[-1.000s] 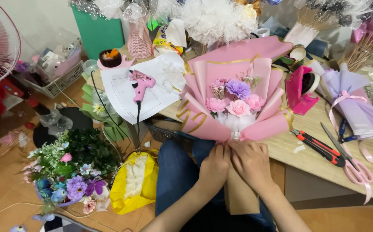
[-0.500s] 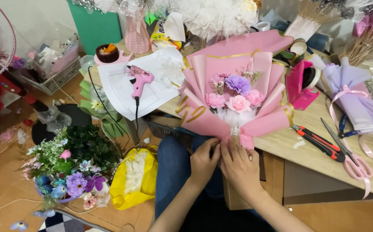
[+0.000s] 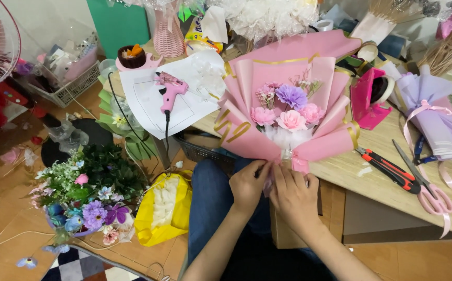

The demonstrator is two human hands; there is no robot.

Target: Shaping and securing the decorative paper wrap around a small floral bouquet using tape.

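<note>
At the centre of the frame, a pink paper-wrapped bouquet (image 3: 288, 112) is laid on the edge of a wooden desk (image 3: 387, 187). Its stem end is pinched by the left hand (image 3: 248, 184) and right hand (image 3: 294, 193), both closed on it. Pink scissors (image 3: 424, 182) and a red-handled knife (image 3: 387, 167) are seen at right, a pink glue gun (image 3: 170, 89) at upper left.

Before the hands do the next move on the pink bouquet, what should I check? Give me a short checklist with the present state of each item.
1. Both hands at the bouquet neck: left hand and right hand pinch there together. Ok.
2. Bouquet supported: it lies against the table edge. Ok.
3. Flowers face up, not crushed. Ok.
4. Scissors and cutter lie on the table to the right, apart from the hands. Ok.
5. Glue gun lies on white paper, away from the wrap. Ok; hot or not, cannot tell.
6. Tie at the neck: hidden by fingers. Cannot tell.
</note>
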